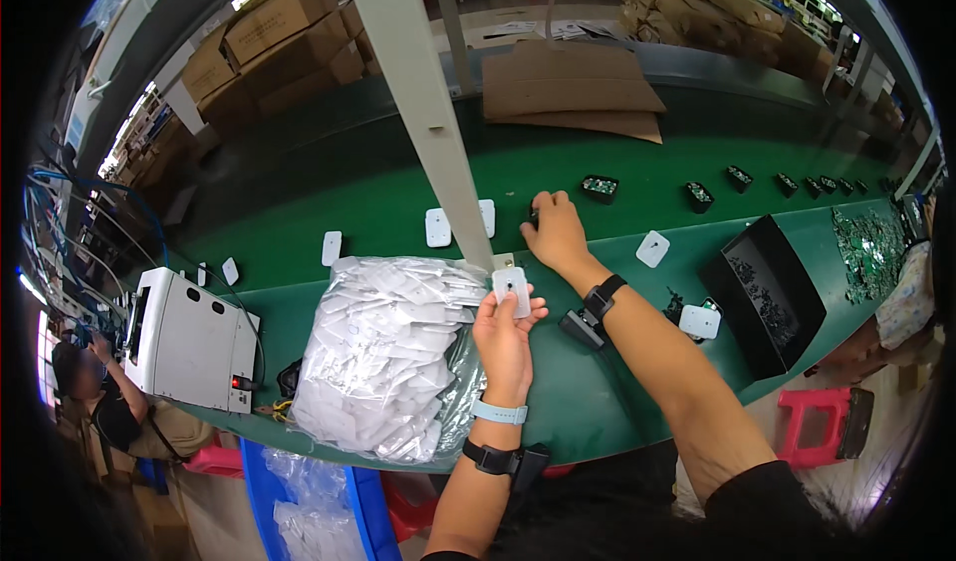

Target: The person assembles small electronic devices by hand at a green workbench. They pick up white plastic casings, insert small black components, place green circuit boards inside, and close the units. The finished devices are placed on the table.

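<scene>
My left hand (505, 337) is closed on a small white plastic cover (510, 284) with rounded corners and a dark spot in its middle, the thumb lying over its lower part. Farther off, over the green belt (378, 227), my right hand (558, 234) has its fingers curled round a small black case (535, 213), mostly hidden by the fingers. Just right of that hand sits an open black case (599, 189) with small green and light parts inside. More white covers lie along the belt, one (438, 227) left of the post.
A clear bag of white covers (383, 362) fills the bench left of my left hand. A pale post (423, 113) rises close by. At right stand a black bin (767, 297) and a pile of green circuit boards (864, 247); at left, a white machine (189, 340).
</scene>
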Demonstrator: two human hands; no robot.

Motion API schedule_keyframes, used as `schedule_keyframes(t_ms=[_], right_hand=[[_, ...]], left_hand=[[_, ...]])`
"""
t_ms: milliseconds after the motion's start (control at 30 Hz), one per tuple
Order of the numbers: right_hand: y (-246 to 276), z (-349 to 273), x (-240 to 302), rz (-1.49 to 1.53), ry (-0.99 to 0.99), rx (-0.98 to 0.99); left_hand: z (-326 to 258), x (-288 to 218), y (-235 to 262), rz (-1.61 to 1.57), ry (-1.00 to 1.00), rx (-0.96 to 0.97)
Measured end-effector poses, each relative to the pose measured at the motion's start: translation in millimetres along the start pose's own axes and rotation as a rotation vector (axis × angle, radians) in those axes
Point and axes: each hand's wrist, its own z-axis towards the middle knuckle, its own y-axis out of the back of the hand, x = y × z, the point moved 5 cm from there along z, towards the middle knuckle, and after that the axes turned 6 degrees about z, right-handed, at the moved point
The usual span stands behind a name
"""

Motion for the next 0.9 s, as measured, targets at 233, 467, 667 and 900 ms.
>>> schedule_keyframes(t_ms=[233, 467, 667, 900], right_hand=[[77, -21, 4, 0.612, 0.067, 0.220], [117, -88, -6, 1.103, -0.152, 0.534], [127, -93, 5, 0.866, -0.062, 0.644], [115, -98, -2, 1.050, -0.271, 0.261]], left_hand=[[-4, 0, 0, 0.026, 0.050, 0.057], [-6, 4, -11, -0.065, 0.174, 0.097], [-11, 5, -18, -0.038, 0.227, 0.214], [-16, 8, -25, -0.006, 0.224, 0.173]])
